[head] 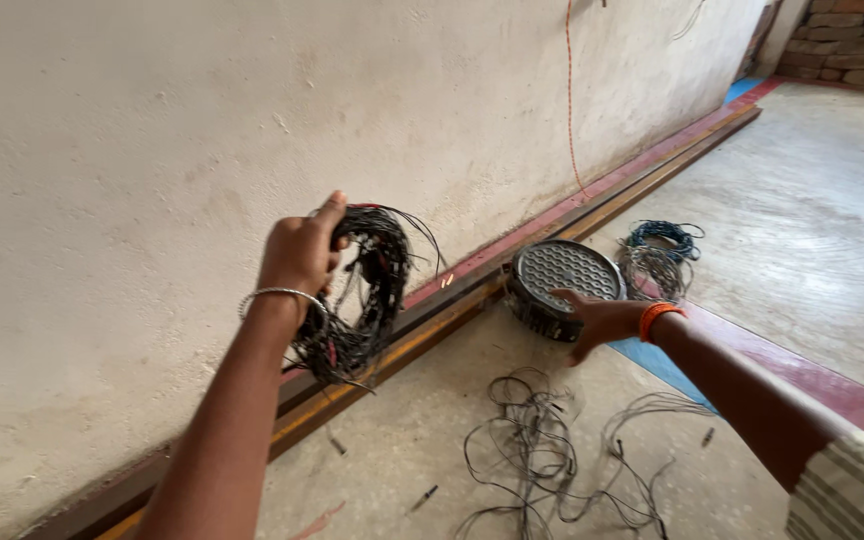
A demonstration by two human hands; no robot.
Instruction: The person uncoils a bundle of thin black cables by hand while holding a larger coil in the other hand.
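A person crouched near a pale plaster wall, both arms stretched out over a bare concrete floor. The left hand was raised and clamped around a thick bundle of black wires, fingers closed over the top of the loop while the rest hung down in a tangle against the wall; a thin metal bangle sat at that wrist. The right hand, wearing an orange wristband, reached forward with its fingers spread apart and its tips touching the edge of a round black LED lamp, which leaned tilted against the dark skirting rail at the foot of the wall. Whether that hand actually gripped the lamp could not be told.

Loose black wires sprawled across the floor below the right forearm, well apart from the held bundle. Just beyond the lamp lay a second coil of dark and bluish cable. An orange cord hung down the wall behind it. Red and blue painted bands crossed the floor under the right arm.
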